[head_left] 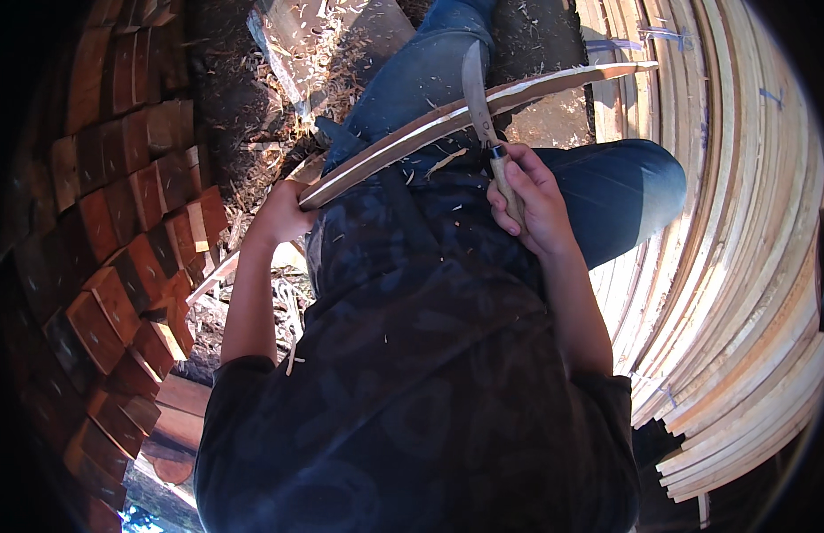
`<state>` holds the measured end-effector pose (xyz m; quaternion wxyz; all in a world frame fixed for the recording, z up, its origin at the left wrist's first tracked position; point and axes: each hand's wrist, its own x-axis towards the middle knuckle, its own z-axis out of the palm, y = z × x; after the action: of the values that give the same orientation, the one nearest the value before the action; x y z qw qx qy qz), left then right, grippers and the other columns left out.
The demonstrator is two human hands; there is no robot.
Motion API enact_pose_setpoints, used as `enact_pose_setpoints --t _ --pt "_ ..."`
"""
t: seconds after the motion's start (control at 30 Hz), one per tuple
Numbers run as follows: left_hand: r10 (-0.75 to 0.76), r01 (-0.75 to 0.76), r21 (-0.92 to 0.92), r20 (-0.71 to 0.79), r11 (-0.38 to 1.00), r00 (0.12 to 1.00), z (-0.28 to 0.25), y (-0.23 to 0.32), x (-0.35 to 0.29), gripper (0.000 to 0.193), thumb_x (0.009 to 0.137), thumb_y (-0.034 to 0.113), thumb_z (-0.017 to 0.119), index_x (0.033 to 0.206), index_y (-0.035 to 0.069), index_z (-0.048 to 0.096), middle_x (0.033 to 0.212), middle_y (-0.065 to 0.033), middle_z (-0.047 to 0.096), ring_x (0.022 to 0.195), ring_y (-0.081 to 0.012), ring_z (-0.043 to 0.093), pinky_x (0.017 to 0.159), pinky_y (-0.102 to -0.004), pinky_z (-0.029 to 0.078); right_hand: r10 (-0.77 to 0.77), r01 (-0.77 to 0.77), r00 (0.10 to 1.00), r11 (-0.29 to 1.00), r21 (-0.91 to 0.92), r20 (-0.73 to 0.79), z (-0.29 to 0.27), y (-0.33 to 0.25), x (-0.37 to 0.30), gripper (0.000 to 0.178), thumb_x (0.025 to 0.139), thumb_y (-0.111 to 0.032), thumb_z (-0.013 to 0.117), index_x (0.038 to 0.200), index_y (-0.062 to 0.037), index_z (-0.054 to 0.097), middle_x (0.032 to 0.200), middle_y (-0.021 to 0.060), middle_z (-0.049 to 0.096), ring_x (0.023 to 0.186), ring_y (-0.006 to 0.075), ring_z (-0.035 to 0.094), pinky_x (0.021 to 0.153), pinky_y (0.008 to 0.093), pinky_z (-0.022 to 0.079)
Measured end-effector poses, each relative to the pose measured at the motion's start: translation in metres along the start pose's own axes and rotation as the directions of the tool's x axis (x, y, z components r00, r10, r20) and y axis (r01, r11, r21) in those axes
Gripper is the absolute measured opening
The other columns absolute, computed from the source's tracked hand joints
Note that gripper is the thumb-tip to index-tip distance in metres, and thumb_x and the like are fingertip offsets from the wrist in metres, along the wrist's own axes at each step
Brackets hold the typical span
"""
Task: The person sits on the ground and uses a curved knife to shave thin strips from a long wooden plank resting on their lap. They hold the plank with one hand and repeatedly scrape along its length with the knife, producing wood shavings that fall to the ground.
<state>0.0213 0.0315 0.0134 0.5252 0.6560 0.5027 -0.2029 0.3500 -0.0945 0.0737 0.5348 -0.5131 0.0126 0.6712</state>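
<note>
My left hand (280, 213) is closed round the near end of a long, narrow wooden strip (394, 147). The strip slants up to the right across my lap, with brown faces and a pale edge along its length. In my right hand (534, 197) is a knife (476, 89), gripped by its light wooden handle. Its curved metal blade points up and passes over the strip; whether blade and wood touch, I cannot tell. Several curled shavings lie on my dark clothing, one pale shaving (447, 162) just beside the strip.
Reddish-brown wooden blocks (119, 302) are stacked at the left. Long pale wooden strips (732, 204) form a big pile at the right. A board (341, 35) lies beyond my leg, and shavings (261, 115) litter the ground. My bent knee (638, 182) reaches toward the right-hand pile.
</note>
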Motion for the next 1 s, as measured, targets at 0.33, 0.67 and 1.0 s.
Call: enact_pose_setpoints --t 0.33,0.67,1.0 --pt "-0.024 0.023 -0.012 -0.029 1.0 0.999 0.001 0.006 -0.002 0.026 0.065 0.007 0.065 0.087 -0.005 0.068 0.066 -0.019 0.064 0.061 -0.0207 0.062 0.062 -0.0356 0.048 0.028 0.064 0.986 0.842 -0.536 0.161 -0.009 -0.007 -0.001 0.03 0.096 -0.014 0.058 0.124 -0.0054 0.051 0.069 -0.0015 0.053 0.059 0.0043 0.049 0.047 0.0194 0.037" --pt "0.009 -0.01 -0.049 -0.014 0.999 1.0 0.0 0.024 0.003 0.027 0.068 0.007 0.066 0.092 -0.003 0.069 0.071 -0.0161 0.066 0.066 -0.0182 0.063 0.067 -0.0343 0.049 -0.272 0.281 0.96 0.934 -0.219 0.069 -0.01 -0.017 0.0 0.03 0.098 -0.015 0.054 0.124 -0.0028 0.049 0.072 0.0077 0.056 0.057 0.0079 0.052 0.04 0.0187 0.037" --pt "0.113 -0.112 0.03 -0.027 0.993 0.993 -0.009 0.046 0.01 0.027 0.068 0.011 0.068 0.09 -0.005 0.066 0.071 -0.0199 0.065 0.068 -0.0248 0.065 0.066 -0.0368 0.049 -0.29 0.292 0.951 0.73 -0.618 0.106 -0.018 -0.04 -0.001 0.028 0.097 -0.011 0.057 0.123 -0.0051 0.052 0.07 0.0029 0.058 0.051 0.0023 0.043 0.045 0.0168 0.033"
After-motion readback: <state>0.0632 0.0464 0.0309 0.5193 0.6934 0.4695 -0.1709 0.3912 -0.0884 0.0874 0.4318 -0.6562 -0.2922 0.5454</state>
